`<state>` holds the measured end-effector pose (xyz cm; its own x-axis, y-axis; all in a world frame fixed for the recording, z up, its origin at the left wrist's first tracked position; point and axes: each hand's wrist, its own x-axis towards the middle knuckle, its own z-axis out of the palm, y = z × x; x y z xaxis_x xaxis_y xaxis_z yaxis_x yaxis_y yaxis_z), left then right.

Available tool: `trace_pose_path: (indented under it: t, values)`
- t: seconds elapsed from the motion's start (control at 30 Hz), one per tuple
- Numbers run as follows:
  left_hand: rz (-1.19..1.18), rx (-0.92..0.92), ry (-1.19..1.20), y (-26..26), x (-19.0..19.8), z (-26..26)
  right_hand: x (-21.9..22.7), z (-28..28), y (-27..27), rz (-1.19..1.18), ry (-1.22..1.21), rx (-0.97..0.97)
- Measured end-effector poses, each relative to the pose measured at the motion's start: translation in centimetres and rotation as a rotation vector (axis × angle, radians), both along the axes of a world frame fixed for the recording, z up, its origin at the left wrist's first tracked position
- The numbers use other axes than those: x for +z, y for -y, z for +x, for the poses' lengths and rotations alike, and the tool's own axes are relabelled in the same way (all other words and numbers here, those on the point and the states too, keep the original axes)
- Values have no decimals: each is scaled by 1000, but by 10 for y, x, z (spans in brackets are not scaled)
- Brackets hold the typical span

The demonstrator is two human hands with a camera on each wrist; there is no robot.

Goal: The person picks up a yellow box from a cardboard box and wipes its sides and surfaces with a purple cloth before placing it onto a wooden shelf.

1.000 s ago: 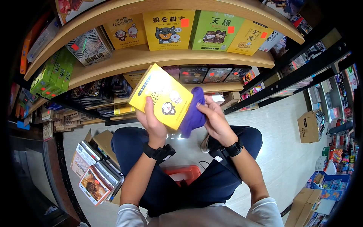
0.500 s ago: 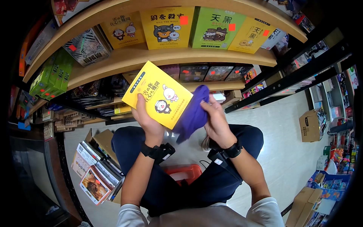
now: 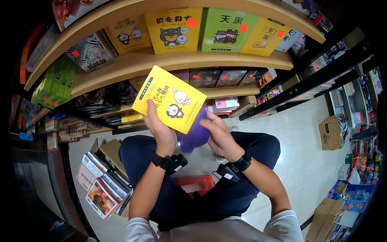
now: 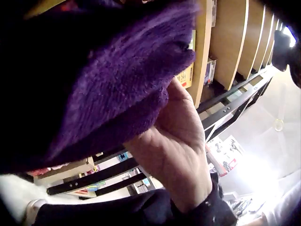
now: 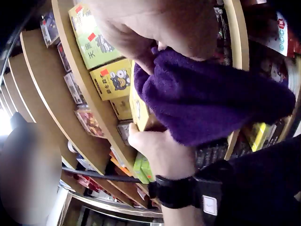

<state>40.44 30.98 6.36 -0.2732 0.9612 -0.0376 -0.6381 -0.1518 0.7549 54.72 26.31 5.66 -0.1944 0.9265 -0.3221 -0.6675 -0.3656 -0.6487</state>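
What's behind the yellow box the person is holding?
A purple cloth pokes out behind the yellow box; the right grip holds it. In the head view, the box hides the rest, and the box's back can't be seen.

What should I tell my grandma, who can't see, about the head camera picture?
Someone's left hand holds a yellow box with two cartoon characters on it, and the right hand holds a purple cloth at the box's lower edge. Ahead, more colourful boxes stand on a wooden shelf.

head view looks down; close wrist views share the purple cloth (image 4: 122, 92).
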Motion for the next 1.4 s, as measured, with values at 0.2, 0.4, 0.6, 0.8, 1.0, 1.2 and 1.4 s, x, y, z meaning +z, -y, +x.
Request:
trace_pose_path:
  t: [0.2,0.4,0.6,0.8,1.0,1.2,1.4]
  values:
    - [19,-8,84,-2,7,-5,-10,-10,12,73,-2,109]
    - [-7,-45,68,-2,3,-4,1,9,-7,83,-13,-137]
    - [-4,-78,6,5,0,4,11,29,-15,68,-68,-261]
    - [1,-28,8,4,-4,4,5,11,-4,131,99,-81]
    - [15,8,119,-1,2,0,3,-1,6,204,132,160]
    - [16,-44,132,-2,-1,-2,4,6,1,188,152,156]
    - [-9,-261,217,-4,-1,-2,8,22,-7,176,137,-142]
